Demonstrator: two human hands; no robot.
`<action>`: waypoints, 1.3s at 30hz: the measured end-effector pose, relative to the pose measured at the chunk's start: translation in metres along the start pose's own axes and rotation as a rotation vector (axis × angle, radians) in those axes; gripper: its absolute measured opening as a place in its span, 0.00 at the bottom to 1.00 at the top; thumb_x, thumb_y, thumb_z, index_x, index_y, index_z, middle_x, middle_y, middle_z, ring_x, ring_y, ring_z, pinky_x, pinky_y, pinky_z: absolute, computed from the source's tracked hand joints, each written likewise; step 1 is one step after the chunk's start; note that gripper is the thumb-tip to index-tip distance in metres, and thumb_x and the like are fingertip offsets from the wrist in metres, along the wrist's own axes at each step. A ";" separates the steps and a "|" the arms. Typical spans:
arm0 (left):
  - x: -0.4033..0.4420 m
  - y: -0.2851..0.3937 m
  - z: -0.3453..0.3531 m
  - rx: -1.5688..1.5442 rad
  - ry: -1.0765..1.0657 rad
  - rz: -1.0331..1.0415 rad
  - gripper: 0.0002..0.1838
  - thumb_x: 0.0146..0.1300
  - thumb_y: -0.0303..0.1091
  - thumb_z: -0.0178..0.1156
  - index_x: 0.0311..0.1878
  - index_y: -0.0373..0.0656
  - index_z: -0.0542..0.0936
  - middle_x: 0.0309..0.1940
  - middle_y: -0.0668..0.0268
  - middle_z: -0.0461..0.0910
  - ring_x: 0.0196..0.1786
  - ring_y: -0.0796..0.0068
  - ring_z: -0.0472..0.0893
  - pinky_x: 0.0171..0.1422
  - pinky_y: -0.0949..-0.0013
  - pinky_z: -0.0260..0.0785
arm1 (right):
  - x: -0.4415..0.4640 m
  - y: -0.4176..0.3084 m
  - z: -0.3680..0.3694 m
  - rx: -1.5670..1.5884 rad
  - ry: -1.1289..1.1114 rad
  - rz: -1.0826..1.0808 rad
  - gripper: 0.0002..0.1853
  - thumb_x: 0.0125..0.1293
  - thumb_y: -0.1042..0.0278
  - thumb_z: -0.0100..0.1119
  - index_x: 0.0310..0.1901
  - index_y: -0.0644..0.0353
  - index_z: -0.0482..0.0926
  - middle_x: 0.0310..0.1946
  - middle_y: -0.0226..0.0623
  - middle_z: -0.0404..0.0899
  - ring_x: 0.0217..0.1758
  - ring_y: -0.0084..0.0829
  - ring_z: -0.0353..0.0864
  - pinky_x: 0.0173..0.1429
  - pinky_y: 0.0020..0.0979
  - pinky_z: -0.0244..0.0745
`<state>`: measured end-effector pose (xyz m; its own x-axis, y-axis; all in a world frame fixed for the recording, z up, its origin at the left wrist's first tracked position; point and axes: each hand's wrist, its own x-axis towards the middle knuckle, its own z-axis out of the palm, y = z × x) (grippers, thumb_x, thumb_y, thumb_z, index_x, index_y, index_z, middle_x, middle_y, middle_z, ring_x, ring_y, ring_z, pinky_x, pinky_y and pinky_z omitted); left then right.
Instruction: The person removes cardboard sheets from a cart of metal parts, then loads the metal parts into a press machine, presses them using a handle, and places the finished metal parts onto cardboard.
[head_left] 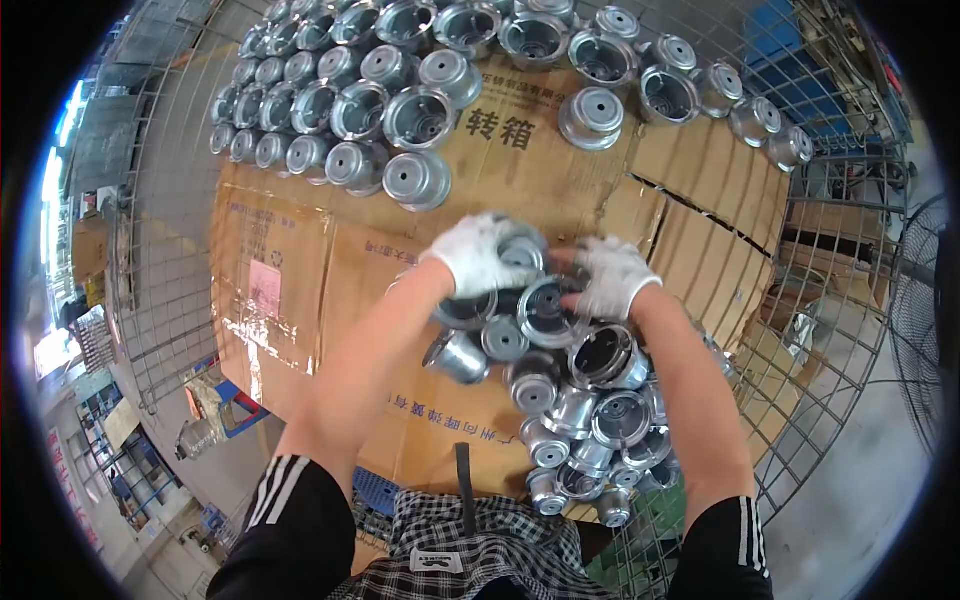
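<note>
My left hand [478, 258], in a white glove with bare fingertips, is closed around a shiny metal cup [522, 256] at the far end of a loose pile. Just to its right, my right hand [612, 280], gloved the same way, has its thumb at the rim of an open-mouthed metal cup [548, 312]. The right fingers curve over that cup's far side and are slightly blurred. Beneath and nearer me, the pile holds several more cups, some mouth up, some base up, some tilted, such as a tipped cup [456, 357].
Flattened cardboard [380, 240] lies under everything. Neat rows of metal cups, like this base-up cup [416, 180], fill the far left, with a single cup [591, 118] to their right. Wire mesh walls [845, 300] surround the cardboard. A fan [920, 300] stands at the right.
</note>
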<state>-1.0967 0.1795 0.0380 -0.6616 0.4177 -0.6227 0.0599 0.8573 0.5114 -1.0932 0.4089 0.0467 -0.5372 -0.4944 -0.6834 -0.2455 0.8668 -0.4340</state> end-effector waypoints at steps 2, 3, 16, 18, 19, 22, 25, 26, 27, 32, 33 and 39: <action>-0.022 -0.007 0.019 -0.010 0.046 -0.043 0.43 0.52 0.66 0.61 0.66 0.48 0.71 0.65 0.51 0.68 0.68 0.52 0.67 0.72 0.58 0.60 | -0.006 -0.010 0.015 -0.036 0.012 -0.036 0.33 0.52 0.45 0.65 0.62 0.41 0.76 0.62 0.39 0.71 0.67 0.43 0.65 0.71 0.41 0.59; -0.031 -0.009 0.027 -0.024 0.052 -0.082 0.41 0.53 0.64 0.61 0.66 0.49 0.70 0.65 0.51 0.66 0.68 0.52 0.66 0.72 0.58 0.60 | -0.009 -0.013 0.019 -0.048 0.001 -0.054 0.32 0.52 0.45 0.65 0.61 0.41 0.77 0.62 0.38 0.71 0.67 0.43 0.66 0.71 0.41 0.59; -0.106 -0.019 0.064 -0.041 0.024 -0.017 0.41 0.51 0.58 0.65 0.65 0.44 0.70 0.63 0.48 0.69 0.66 0.50 0.69 0.71 0.57 0.61 | -0.044 -0.053 0.055 0.148 -0.079 -0.213 0.34 0.53 0.40 0.64 0.59 0.50 0.77 0.65 0.42 0.69 0.70 0.45 0.63 0.73 0.42 0.57; -0.101 -0.017 0.049 -0.008 0.283 0.022 0.42 0.50 0.54 0.69 0.66 0.43 0.68 0.63 0.48 0.69 0.66 0.50 0.69 0.71 0.56 0.61 | -0.033 -0.024 0.045 0.398 0.087 -0.153 0.35 0.55 0.45 0.65 0.63 0.52 0.73 0.61 0.46 0.72 0.65 0.47 0.69 0.70 0.40 0.63; -0.095 -0.012 0.038 -0.025 0.388 0.001 0.43 0.50 0.53 0.70 0.66 0.43 0.68 0.63 0.48 0.69 0.66 0.50 0.69 0.71 0.56 0.61 | -0.035 0.001 0.043 0.352 0.293 -0.095 0.33 0.56 0.48 0.65 0.62 0.52 0.73 0.59 0.47 0.74 0.63 0.47 0.71 0.68 0.41 0.66; -0.044 0.014 -0.015 -0.028 0.672 0.076 0.45 0.49 0.51 0.72 0.67 0.42 0.65 0.63 0.48 0.69 0.66 0.51 0.69 0.71 0.55 0.61 | -0.039 0.060 -0.007 0.266 0.828 0.076 0.30 0.57 0.56 0.64 0.62 0.53 0.73 0.54 0.49 0.77 0.59 0.49 0.74 0.64 0.41 0.69; 0.025 0.068 -0.072 0.057 0.758 0.286 0.46 0.48 0.53 0.72 0.67 0.41 0.66 0.63 0.51 0.68 0.66 0.51 0.68 0.71 0.57 0.61 | -0.031 0.158 -0.054 0.304 0.945 0.290 0.37 0.55 0.54 0.68 0.66 0.54 0.68 0.62 0.58 0.68 0.66 0.52 0.67 0.71 0.42 0.63; 0.050 0.087 -0.082 0.029 0.754 0.311 0.46 0.48 0.53 0.72 0.67 0.42 0.66 0.63 0.51 0.69 0.66 0.51 0.68 0.71 0.57 0.61 | -0.039 0.162 -0.082 0.068 0.945 0.454 0.40 0.54 0.53 0.69 0.68 0.51 0.66 0.64 0.57 0.67 0.69 0.53 0.64 0.72 0.42 0.61; 0.079 0.102 -0.089 0.060 0.772 0.362 0.45 0.48 0.53 0.72 0.67 0.45 0.66 0.63 0.50 0.69 0.66 0.51 0.68 0.71 0.57 0.61 | -0.040 0.192 -0.098 -0.010 0.971 0.462 0.42 0.53 0.51 0.69 0.70 0.49 0.64 0.66 0.56 0.64 0.70 0.53 0.62 0.73 0.43 0.59; 0.202 0.169 -0.121 0.319 0.645 0.303 0.48 0.48 0.64 0.64 0.69 0.47 0.67 0.64 0.48 0.70 0.67 0.51 0.69 0.70 0.57 0.63 | -0.039 0.244 -0.175 -0.096 0.876 0.734 0.49 0.49 0.31 0.66 0.70 0.45 0.64 0.70 0.43 0.62 0.75 0.44 0.58 0.75 0.43 0.56; 0.228 0.173 -0.125 0.377 0.584 0.254 0.48 0.48 0.66 0.62 0.69 0.47 0.66 0.65 0.48 0.69 0.67 0.51 0.70 0.70 0.57 0.63 | -0.031 0.265 -0.181 -0.077 0.850 0.750 0.48 0.49 0.30 0.65 0.70 0.45 0.65 0.69 0.43 0.64 0.74 0.44 0.58 0.75 0.43 0.56; 0.263 0.208 -0.090 0.544 0.771 0.062 0.49 0.45 0.62 0.69 0.67 0.43 0.67 0.58 0.51 0.77 0.59 0.54 0.78 0.64 0.58 0.69 | -0.007 0.297 -0.164 -0.300 0.782 0.767 0.42 0.57 0.33 0.59 0.68 0.51 0.68 0.67 0.42 0.67 0.70 0.39 0.66 0.74 0.38 0.59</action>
<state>-1.3257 0.4404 0.0338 -0.9458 0.3193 0.0591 0.3228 0.9444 0.0632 -1.2944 0.6810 0.0185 -0.9597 0.2592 -0.1086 0.2388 0.9559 0.1711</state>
